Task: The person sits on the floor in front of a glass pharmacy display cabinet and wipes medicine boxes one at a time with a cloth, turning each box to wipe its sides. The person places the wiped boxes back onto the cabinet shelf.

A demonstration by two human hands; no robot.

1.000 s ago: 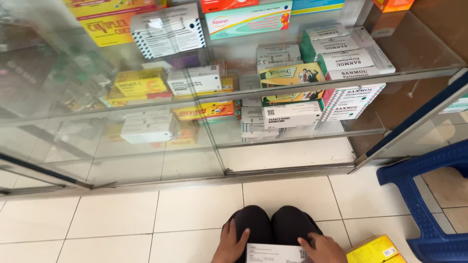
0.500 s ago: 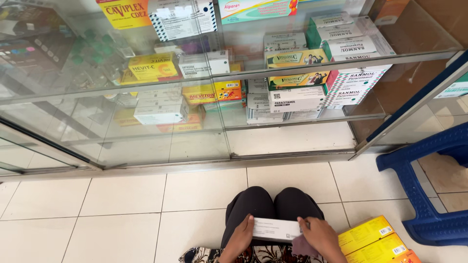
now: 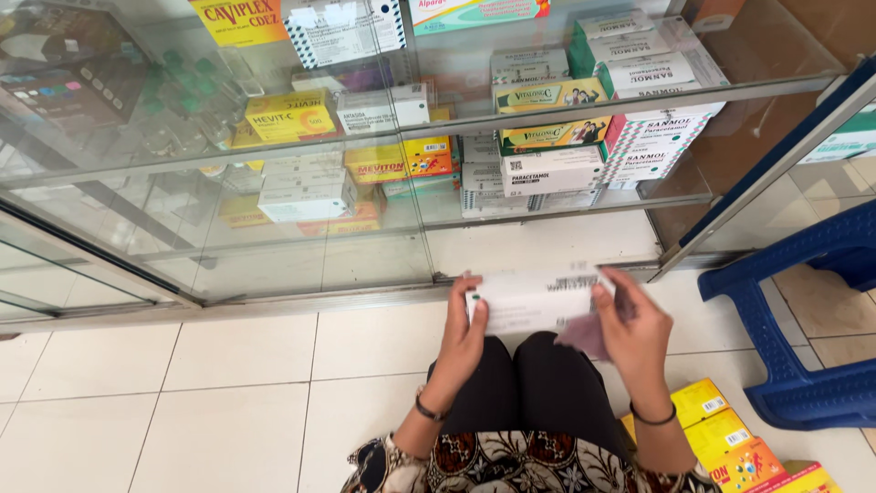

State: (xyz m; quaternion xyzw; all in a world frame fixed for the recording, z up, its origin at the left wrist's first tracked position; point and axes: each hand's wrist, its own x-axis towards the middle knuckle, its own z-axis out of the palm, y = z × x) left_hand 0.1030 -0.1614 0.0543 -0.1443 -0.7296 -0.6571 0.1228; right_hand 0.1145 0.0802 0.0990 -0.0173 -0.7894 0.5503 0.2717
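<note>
I hold a long white medicine box [image 3: 534, 299] level in front of me, above my knees. My left hand [image 3: 465, 333] grips its left end and my right hand [image 3: 630, 329] grips its right end, with a pinkish slip tucked under the right palm. The box is raised toward the lowest shelf of a glass display cabinet [image 3: 301, 283]. On that cabinet's shelves, stacked white boxes [image 3: 547, 169] and yellow boxes [image 3: 292, 114] sit behind the glass.
A blue plastic stool [image 3: 803, 319] stands at the right. Yellow and orange boxes [image 3: 730, 438] lie on the tiled floor by my right side. The cabinet's metal frame [image 3: 748, 183] slants down at the right.
Both hands have lifted the white box from my lap up toward the cabinet's lower shelf. The view has tilted down slightly.
</note>
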